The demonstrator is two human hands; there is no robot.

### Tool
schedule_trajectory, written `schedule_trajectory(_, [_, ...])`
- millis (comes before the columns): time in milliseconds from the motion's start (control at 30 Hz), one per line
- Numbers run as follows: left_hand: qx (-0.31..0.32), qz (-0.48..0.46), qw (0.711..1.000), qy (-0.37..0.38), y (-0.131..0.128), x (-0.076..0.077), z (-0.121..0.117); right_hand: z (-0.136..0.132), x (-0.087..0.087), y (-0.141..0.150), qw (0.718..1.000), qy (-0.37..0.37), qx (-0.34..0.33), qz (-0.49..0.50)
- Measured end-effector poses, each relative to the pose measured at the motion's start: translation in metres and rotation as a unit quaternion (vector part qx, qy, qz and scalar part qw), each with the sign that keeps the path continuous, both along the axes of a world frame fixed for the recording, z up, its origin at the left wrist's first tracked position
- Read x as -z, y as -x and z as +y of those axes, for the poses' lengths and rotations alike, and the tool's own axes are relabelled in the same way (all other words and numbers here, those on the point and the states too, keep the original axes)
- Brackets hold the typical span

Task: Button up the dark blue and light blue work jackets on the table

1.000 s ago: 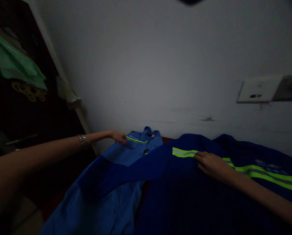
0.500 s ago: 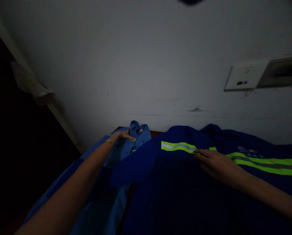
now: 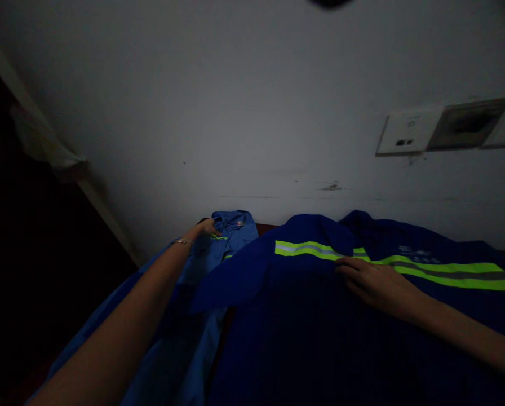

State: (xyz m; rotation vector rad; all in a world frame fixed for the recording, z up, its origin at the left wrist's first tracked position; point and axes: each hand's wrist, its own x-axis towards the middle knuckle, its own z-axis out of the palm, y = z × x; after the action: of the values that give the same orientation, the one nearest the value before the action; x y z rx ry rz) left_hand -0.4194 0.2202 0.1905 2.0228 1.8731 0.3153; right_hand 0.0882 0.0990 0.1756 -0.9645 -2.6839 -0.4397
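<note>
At the far edge, a light blue work jacket with thin yellow-green trim lies with its collar against the wall. My left hand, a bracelet on its wrist, is closed on that collar. To the right is spread a dark blue work jacket with broad yellow-green and grey reflective bands and pale lettering on the chest. My right hand rests on its front, just below the band, its fingers loosely bent and touching the cloth. One dark blue sleeve overlaps the light blue jacket.
A pale wall with scuff marks rises right behind the jackets. Wall sockets are set in it at the right. A strip of reddish-brown surface shows between the jackets. The left side is very dark, with a pale plastic bag hanging there.
My left hand has closed on the light blue jacket's collar and moved slightly left, and the collar now lies turned and spread wider. My right hand stays on the dark blue jacket.
</note>
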Motion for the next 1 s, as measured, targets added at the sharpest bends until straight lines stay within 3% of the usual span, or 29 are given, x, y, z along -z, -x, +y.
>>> schedule_trajectory(133, [-0.077,0.040,0.995,-0.050,0.015,-0.031,-0.013,-0.009,-0.010,-0.002,1.000,-0.014,0.001,-0.007])
schedule_trajectory(300, [-0.144,0.070,0.980,-0.115,0.041,-0.088,-0.035,-0.019,-0.023,-0.005,0.999,-0.046,-0.010,0.000])
schedule_trajectory(633, [-0.185,0.117,0.935,-0.278,0.071,-0.196,-0.088,-0.028,-0.047,0.000,0.998,-0.044,-0.027,0.037])
schedule_trajectory(1000, [-0.282,0.147,0.836,-0.447,0.091,-0.301,-0.144,-0.028,-0.054,0.005,0.996,-0.053,-0.046,0.058])
